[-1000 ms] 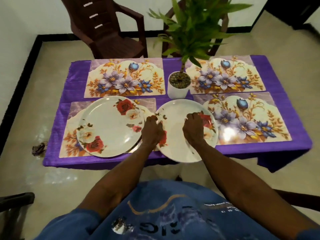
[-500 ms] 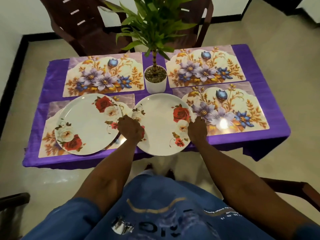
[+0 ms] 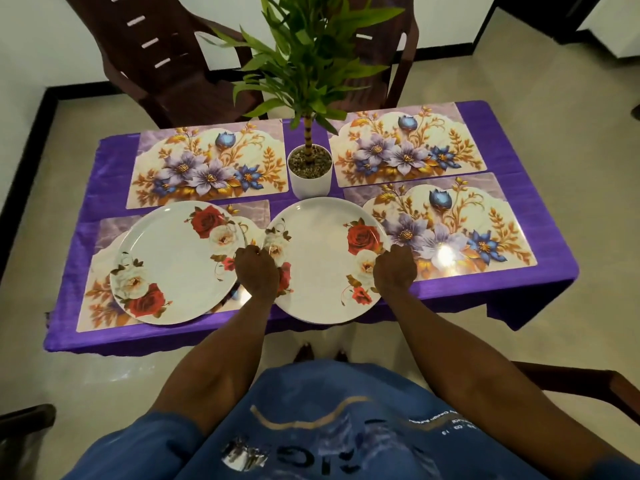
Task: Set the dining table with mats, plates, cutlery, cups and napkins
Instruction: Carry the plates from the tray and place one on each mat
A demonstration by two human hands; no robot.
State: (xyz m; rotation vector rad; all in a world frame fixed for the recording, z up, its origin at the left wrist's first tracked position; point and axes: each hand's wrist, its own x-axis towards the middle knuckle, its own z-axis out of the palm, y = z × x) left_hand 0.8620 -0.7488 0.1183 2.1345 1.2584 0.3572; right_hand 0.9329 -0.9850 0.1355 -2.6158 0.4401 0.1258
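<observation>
Now both hands (image 3: 257, 271) (image 3: 394, 270) grip the level plate (image 3: 318, 261) at opposite rims.

A table (image 3: 540, 292) is covered by a purple cloth (image 3: 485, 116). Four floral mats are laid directly on it: at ten o'clock (image 3: 207, 168), two o'clock (image 3: 408, 150), four o'clock (image 3: 467, 233) and eight o'clock (image 3: 104, 237). A white plant pot (image 3: 310, 181) is set at the centre, between the far mats.
</observation>
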